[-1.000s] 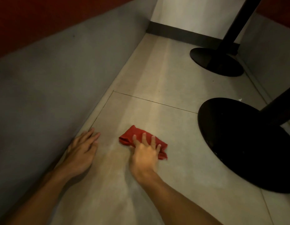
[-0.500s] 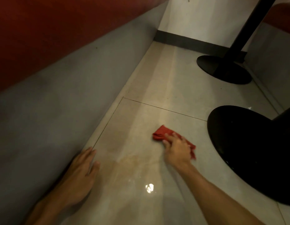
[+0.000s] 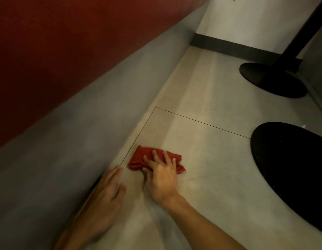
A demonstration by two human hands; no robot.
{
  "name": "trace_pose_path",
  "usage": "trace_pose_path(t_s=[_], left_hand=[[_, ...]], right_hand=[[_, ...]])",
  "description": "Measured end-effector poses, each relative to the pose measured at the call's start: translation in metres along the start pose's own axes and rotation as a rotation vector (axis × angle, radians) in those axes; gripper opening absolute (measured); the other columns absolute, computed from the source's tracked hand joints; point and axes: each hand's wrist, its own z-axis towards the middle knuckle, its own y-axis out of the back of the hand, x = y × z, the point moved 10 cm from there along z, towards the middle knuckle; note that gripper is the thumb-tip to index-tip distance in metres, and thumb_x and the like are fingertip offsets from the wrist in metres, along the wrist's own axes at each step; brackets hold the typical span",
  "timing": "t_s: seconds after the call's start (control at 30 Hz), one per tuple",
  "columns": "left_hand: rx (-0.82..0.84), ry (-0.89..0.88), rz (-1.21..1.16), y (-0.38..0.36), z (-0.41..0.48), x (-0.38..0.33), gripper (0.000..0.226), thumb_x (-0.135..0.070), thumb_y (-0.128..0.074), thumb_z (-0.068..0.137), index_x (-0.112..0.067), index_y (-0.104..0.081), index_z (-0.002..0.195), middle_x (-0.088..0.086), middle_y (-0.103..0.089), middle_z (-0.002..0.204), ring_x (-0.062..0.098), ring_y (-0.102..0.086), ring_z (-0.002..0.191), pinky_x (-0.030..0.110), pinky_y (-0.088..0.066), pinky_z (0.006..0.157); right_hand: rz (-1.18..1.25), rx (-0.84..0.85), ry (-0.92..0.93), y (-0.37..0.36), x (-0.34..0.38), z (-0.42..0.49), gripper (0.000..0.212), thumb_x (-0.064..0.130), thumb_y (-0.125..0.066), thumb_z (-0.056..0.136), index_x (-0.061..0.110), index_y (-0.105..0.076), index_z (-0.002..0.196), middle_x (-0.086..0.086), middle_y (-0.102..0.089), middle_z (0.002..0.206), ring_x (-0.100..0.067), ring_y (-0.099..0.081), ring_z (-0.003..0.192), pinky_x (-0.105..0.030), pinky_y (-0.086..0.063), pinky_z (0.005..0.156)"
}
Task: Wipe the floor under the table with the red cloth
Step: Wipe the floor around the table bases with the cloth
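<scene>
1. Floor (image 3: 210,109): pale tiles with thin dark seams, running between a grey base panel on the left and black table feet on the right.
2. Grey panel (image 3: 70,141) rises along the left edge, with a dark red surface (image 3: 48,42) above it.
3. Near table foot (image 3: 292,168) is a round black disc; a second foot (image 3: 272,80) with its post stands farther back.
4. Left hand (image 3: 106,201) lies flat on the tile against the panel, fingers extended and together, holding nothing.
5. Right hand (image 3: 162,177) presses down with fingers spread on the cloth.
6. Red cloth (image 3: 138,157) lies crumpled on the floor just beside the panel seam, well apart from the near foot.
</scene>
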Motion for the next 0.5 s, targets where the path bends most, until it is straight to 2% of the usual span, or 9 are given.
trace_pose_path(t_s=[0.13,0.2,0.23,0.27,0.3,0.33,0.37,0.4,0.5], left_hand=[[-0.089,-0.005,0.019,0.022,-0.041,-0.005,0.054,-0.036,-0.045,0.095,-0.029,-0.025,0.145,-0.014,-0.021,0.154,-0.012,-0.009,0.135,-0.005,0.009,0.098],[-0.153,-0.024,0.026,0.04,-0.067,-0.013,0.056,-0.056,-0.034,0.09,-0.025,-0.035,0.137,-0.011,-0.033,0.146,-0.017,-0.018,0.132,-0.003,0.001,0.103],[-0.137,-0.008,0.034,0.043,-0.079,-0.013,0.068,-0.064,-0.024,0.088,-0.018,-0.045,0.133,-0.005,-0.042,0.142,-0.012,-0.031,0.13,0.0,-0.005,0.106],[-0.116,-0.004,0.089,0.04,-0.086,-0.012,0.079,-0.065,-0.016,0.089,-0.008,-0.056,0.127,0.005,-0.052,0.135,0.004,-0.049,0.125,0.006,-0.014,0.106],[-0.115,0.006,0.161,0.039,-0.095,-0.008,0.085,-0.062,-0.014,0.091,0.002,-0.062,0.118,0.016,-0.06,0.126,0.024,-0.062,0.112,0.014,-0.023,0.104],[-0.124,0.016,0.231,0.039,-0.102,-0.003,0.082,-0.057,-0.017,0.093,0.008,-0.066,0.109,0.023,-0.064,0.116,0.039,-0.067,0.099,0.023,-0.031,0.099],[-0.13,0.024,0.262,0.037,-0.109,0.001,0.075,-0.051,-0.026,0.092,0.01,-0.067,0.104,0.026,-0.066,0.111,0.045,-0.067,0.094,0.029,-0.033,0.095],[-0.136,0.038,0.275,0.035,-0.113,0.006,0.069,-0.047,-0.033,0.089,0.011,-0.068,0.103,0.027,-0.066,0.11,0.044,-0.066,0.097,0.029,-0.032,0.097],[-0.081,0.082,0.263,0.028,-0.127,0.02,0.076,-0.051,-0.027,0.094,0.013,-0.065,0.106,0.027,-0.064,0.114,0.033,-0.048,0.112,0.024,-0.022,0.104]], right_hand=[[0.009,0.11,0.124,-0.007,0.002,-0.014,0.042,0.041,-0.044,0.097,0.038,-0.045,0.14,0.009,-0.028,0.157,-0.023,-0.007,0.149,-0.047,0.0,0.118],[0.045,0.148,0.105,0.002,-0.008,-0.004,0.041,0.038,-0.048,0.097,0.037,-0.048,0.138,0.009,-0.029,0.156,-0.022,-0.01,0.148,-0.048,-0.007,0.12],[0.052,0.152,0.076,0.008,-0.011,0.004,0.041,0.037,-0.049,0.097,0.036,-0.049,0.138,0.008,-0.03,0.156,-0.023,-0.012,0.148,-0.048,-0.009,0.12],[0.059,0.143,0.028,0.015,-0.017,0.012,0.04,0.036,-0.05,0.097,0.035,-0.05,0.137,0.007,-0.03,0.156,-0.023,-0.013,0.147,-0.048,-0.011,0.119],[0.066,0.131,-0.016,0.02,-0.019,0.02,0.04,0.036,-0.051,0.097,0.034,-0.051,0.137,0.006,-0.03,0.156,-0.024,-0.014,0.147,-0.048,-0.011,0.119],[0.07,0.12,-0.054,0.022,-0.019,0.026,0.04,0.036,-0.051,0.097,0.032,-0.051,0.136,0.004,-0.03,0.157,-0.026,-0.013,0.147,-0.049,-0.011,0.119],[0.064,0.115,-0.077,0.021,-0.016,0.029,0.04,0.037,-0.05,0.097,0.031,-0.051,0.137,0.003,-0.029,0.157,-0.027,-0.013,0.146,-0.05,-0.009,0.119],[0.051,0.116,-0.081,0.018,-0.01,0.03,0.04,0.037,-0.049,0.097,0.031,-0.051,0.137,0.002,-0.028,0.157,-0.028,-0.011,0.147,-0.051,-0.007,0.119],[0.041,0.152,0.022,-0.002,0.028,0.02,0.04,0.037,-0.048,0.097,0.033,-0.051,0.137,0.003,-0.028,0.158,-0.028,-0.011,0.147,-0.054,-0.005,0.119]])
